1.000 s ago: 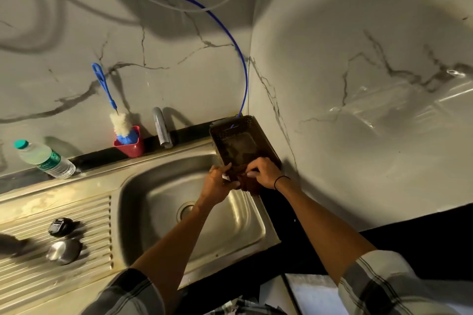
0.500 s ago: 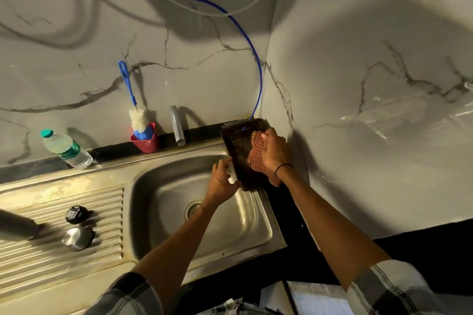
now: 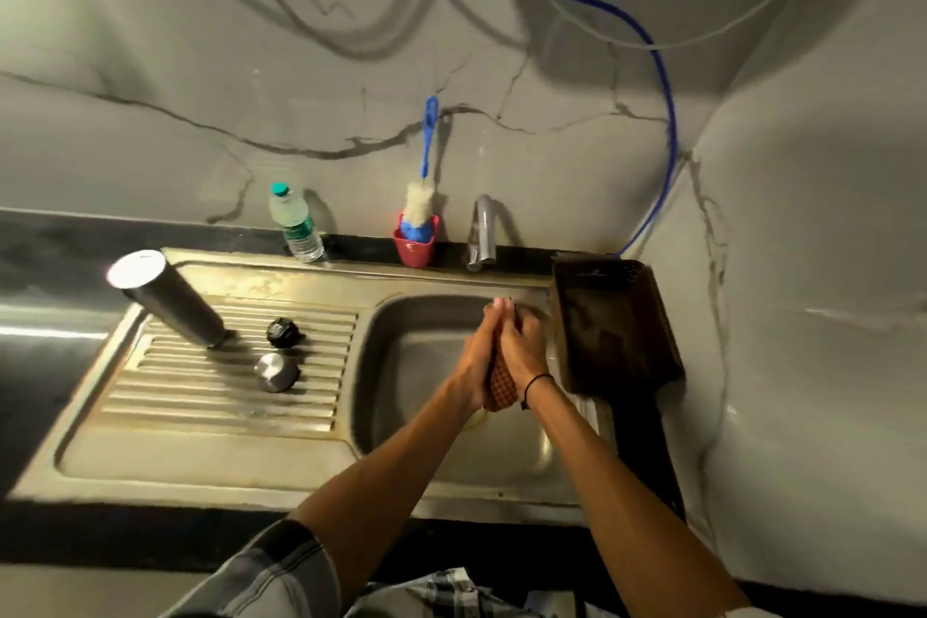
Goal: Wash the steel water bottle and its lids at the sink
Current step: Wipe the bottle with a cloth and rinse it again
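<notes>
Steel water bottle (image 3: 168,299) stands inverted on the sink (image 3: 321,286) drainboard, beside a black lid (image 3: 284,332) and a steel lid (image 3: 276,371). Over the basin, left hand (image 3: 479,351) and right hand (image 3: 521,346) press together, grasping a checked scrub cloth (image 3: 501,384) between them.

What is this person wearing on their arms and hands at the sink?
Both forearms are bare, with plaid sleeves in grey, dark and white pushed up near the elbows: the left sleeve and the right sleeve. A thin black band circles the right wrist. The left hand and right hand wear no gloves.
</notes>
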